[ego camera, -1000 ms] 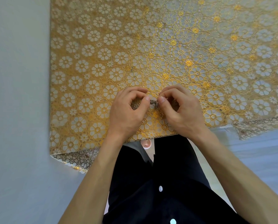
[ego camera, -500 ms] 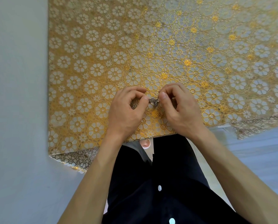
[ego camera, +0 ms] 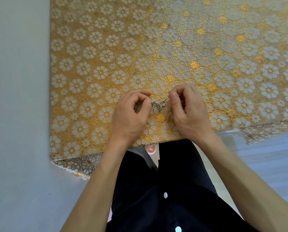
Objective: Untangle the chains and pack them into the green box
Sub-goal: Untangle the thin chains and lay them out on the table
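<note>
A small tangled clump of silver chains (ego camera: 158, 104) hangs between my two hands, just above the near part of the table. My left hand (ego camera: 130, 114) pinches the clump's left end between thumb and curled forefinger. My right hand (ego camera: 187, 111) pinches its right end the same way, and a thin strand runs under its fingers. Most of the chain is hidden inside both fists. No green box is in view.
The table (ego camera: 106, 47) is covered by a gold and white flower-patterned cloth whose edge hangs over the near side. A pale wall runs along the left. My dark buttoned shirt and the floor fill the bottom of the view.
My hands have drawn apart sideways, and the chain clump between the thumbs is stretched out and more exposed than before.
</note>
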Action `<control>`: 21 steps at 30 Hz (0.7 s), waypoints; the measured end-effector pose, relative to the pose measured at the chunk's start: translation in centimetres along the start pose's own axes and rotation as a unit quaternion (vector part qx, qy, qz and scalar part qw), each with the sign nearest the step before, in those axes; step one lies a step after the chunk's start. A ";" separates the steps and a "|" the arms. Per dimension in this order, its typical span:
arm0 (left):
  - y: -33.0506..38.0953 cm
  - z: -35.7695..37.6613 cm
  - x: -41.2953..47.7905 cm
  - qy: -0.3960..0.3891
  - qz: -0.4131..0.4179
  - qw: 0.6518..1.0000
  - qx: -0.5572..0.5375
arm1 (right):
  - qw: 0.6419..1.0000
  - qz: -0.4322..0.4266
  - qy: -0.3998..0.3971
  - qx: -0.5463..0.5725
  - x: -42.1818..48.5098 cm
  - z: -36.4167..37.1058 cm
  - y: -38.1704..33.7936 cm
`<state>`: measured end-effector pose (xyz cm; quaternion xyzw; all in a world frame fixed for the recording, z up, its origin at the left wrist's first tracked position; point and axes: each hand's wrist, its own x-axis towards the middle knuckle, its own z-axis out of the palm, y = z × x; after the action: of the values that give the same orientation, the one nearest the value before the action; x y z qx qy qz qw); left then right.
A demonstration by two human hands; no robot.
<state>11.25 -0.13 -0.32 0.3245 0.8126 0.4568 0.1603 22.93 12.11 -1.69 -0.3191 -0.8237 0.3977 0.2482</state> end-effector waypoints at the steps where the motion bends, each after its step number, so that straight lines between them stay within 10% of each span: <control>1: 0.0 0.0 0.0 0.001 0.001 1.000 0.000 | 1.000 -0.002 0.001 -0.003 0.0 0.0 0.0; 21: -0.3 0.0 0.1 0.001 0.013 1.000 0.003 | 0.996 -0.073 0.015 0.039 -0.4 -0.2 -0.1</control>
<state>11.04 -0.16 -0.55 0.3347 0.8102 0.4564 0.1525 23.31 11.85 -1.53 -0.2543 -0.8246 0.4059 0.3010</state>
